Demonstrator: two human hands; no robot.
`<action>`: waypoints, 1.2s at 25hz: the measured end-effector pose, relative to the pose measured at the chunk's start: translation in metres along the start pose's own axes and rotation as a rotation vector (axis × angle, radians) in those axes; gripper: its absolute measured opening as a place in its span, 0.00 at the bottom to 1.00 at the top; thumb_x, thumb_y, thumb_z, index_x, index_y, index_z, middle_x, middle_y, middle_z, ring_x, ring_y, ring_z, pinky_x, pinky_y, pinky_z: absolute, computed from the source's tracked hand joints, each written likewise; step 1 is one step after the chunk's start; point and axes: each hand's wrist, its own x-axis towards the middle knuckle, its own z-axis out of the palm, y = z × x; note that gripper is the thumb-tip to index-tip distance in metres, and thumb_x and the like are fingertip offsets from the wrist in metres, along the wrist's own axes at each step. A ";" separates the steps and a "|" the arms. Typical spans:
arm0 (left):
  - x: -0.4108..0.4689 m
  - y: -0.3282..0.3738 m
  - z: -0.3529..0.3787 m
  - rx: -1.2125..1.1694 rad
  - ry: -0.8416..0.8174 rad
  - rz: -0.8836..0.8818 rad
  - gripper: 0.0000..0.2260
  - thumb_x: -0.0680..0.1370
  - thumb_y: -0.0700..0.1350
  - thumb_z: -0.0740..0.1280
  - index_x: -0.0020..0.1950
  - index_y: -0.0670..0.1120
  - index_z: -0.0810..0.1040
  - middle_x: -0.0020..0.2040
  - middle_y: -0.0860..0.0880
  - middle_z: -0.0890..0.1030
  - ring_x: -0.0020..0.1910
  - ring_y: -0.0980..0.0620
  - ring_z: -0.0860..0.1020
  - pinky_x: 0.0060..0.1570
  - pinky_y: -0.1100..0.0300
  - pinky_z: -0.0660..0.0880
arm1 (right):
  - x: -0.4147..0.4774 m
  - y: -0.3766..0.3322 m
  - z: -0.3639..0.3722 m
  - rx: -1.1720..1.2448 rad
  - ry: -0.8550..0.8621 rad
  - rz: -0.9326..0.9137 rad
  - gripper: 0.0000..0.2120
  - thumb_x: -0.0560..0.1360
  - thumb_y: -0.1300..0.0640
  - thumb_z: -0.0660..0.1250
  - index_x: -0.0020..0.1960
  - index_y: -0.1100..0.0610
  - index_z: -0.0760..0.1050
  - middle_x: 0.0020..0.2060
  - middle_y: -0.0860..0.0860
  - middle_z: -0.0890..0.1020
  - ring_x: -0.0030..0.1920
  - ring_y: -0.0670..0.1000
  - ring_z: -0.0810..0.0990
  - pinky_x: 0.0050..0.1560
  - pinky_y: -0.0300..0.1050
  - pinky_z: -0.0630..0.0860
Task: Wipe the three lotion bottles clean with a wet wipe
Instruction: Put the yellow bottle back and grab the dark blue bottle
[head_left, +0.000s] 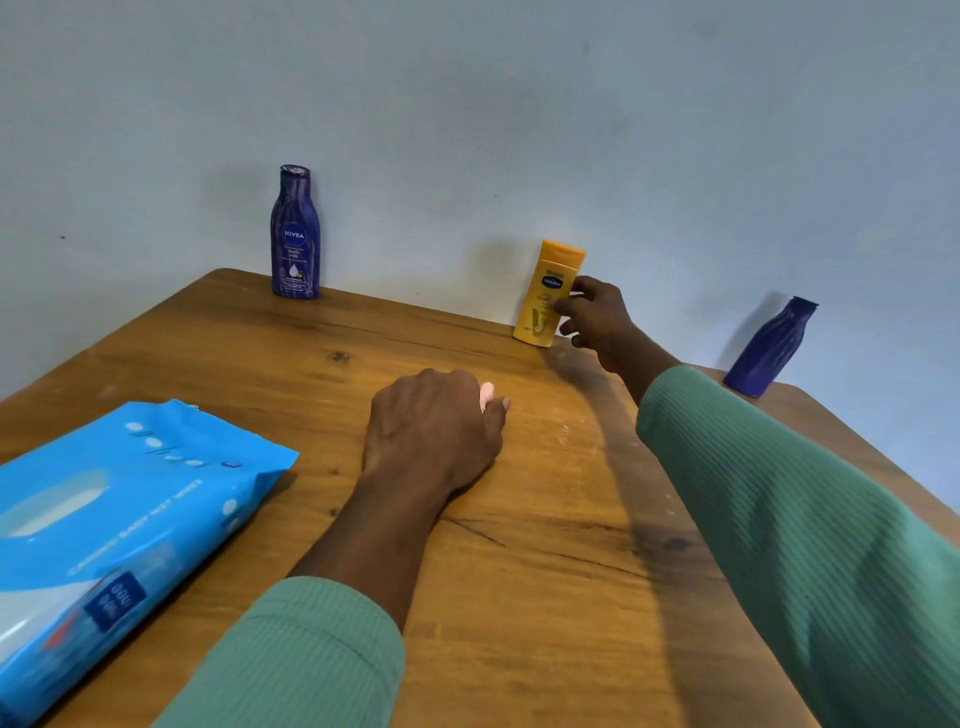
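Now right hand (592, 317) grip around the yellow bottle (548, 291) (upright by the wall), fingers touching it

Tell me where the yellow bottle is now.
In the head view the yellow bottle stands upright at the table's far edge by the wall, between the two blue bottles, the right hand against it.

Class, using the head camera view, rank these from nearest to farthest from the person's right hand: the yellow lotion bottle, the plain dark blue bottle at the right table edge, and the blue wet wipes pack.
1. Yellow lotion bottle: at the wall, with the right hand at its side.
2. Plain dark blue bottle: to the hand's right, at the table's far right edge.
3. Blue wet wipes pack: front left, beyond the left hand.
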 end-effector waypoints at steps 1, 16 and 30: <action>0.000 0.000 0.000 0.002 -0.005 0.003 0.21 0.82 0.65 0.58 0.57 0.50 0.79 0.44 0.51 0.76 0.44 0.50 0.74 0.42 0.54 0.68 | 0.000 0.002 0.001 0.001 -0.006 0.013 0.14 0.81 0.63 0.69 0.66 0.57 0.78 0.56 0.58 0.84 0.38 0.52 0.79 0.36 0.46 0.73; -0.019 0.077 0.016 -0.403 0.206 0.299 0.14 0.81 0.52 0.70 0.64 0.50 0.79 0.58 0.49 0.84 0.51 0.50 0.80 0.46 0.56 0.78 | -0.155 0.076 -0.098 -0.021 0.261 -0.025 0.15 0.81 0.61 0.70 0.66 0.51 0.76 0.56 0.51 0.81 0.57 0.52 0.83 0.60 0.51 0.82; -0.010 0.121 0.051 -0.285 0.144 0.501 0.10 0.79 0.57 0.69 0.58 0.56 0.83 0.50 0.54 0.70 0.52 0.55 0.69 0.47 0.57 0.70 | -0.001 0.148 -0.213 -0.150 0.568 0.180 0.24 0.78 0.51 0.74 0.73 0.52 0.75 0.69 0.51 0.80 0.68 0.55 0.80 0.71 0.54 0.76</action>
